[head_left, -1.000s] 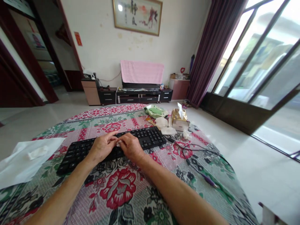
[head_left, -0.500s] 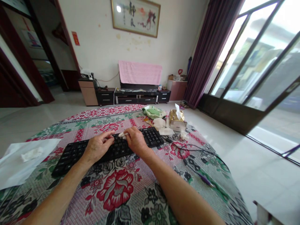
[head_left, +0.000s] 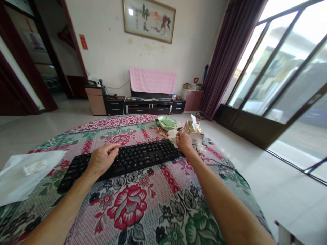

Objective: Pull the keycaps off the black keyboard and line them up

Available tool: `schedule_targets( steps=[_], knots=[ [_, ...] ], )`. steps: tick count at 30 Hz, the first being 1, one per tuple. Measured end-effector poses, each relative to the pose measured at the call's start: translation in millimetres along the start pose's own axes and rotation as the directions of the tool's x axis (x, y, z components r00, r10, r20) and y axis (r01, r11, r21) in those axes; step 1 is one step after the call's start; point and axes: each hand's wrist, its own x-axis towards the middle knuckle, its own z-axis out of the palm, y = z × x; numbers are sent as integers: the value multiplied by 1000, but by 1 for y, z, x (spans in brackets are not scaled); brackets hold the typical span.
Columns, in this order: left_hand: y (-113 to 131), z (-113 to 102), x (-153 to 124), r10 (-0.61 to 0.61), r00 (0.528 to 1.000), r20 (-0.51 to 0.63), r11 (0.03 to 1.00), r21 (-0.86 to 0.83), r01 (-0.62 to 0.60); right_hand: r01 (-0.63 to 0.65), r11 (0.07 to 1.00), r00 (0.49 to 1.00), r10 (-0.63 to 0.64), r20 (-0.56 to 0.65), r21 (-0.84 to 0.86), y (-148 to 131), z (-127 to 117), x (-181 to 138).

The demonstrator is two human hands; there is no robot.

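A black keyboard (head_left: pixel 143 156) lies at a slant across the flowered tablecloth. My left hand (head_left: pixel 103 158) rests over its left part, fingers loosely bent and the thumb a little apart, with nothing visible in it. Beyond the keyboard's right end, my right hand (head_left: pixel 184 142) is closed in a pinch on a white tissue at a small heap of white tissues (head_left: pixel 172 133). The fingertips are partly hidden, so how much tissue is gripped does not show. Just right of that hand stands a gold tissue box (head_left: pixel 195 131) with a sheet sticking up.
A green-and-white packet (head_left: pixel 168 123) and a brush (head_left: pixel 161 132) lie behind the tissues. A crumpled tissue (head_left: pixel 200 148) sits by the box. Black cable (head_left: pixel 224 164) curves across the right side. On the left, a white sheet (head_left: pixel 15 180) carries a crumpled wipe (head_left: pixel 35 167).
My right hand has moved right, from the middle of the keyboard with a white tissue to the tissue heap. My left hand has shifted slightly left. More keys now show.
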Motion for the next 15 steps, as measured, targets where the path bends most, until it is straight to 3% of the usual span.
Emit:
schedule_targets(
  steps=[9,15],
  knots=[
    [-6,-3,1,-27,999,-29,999,24,28,20,993,994,-7,107,-120,16,10,-3],
    [-6,-5,1,-31,999,-40,999,25,32,27,993,994,-15,105,-112,18,10,1]
  ],
)
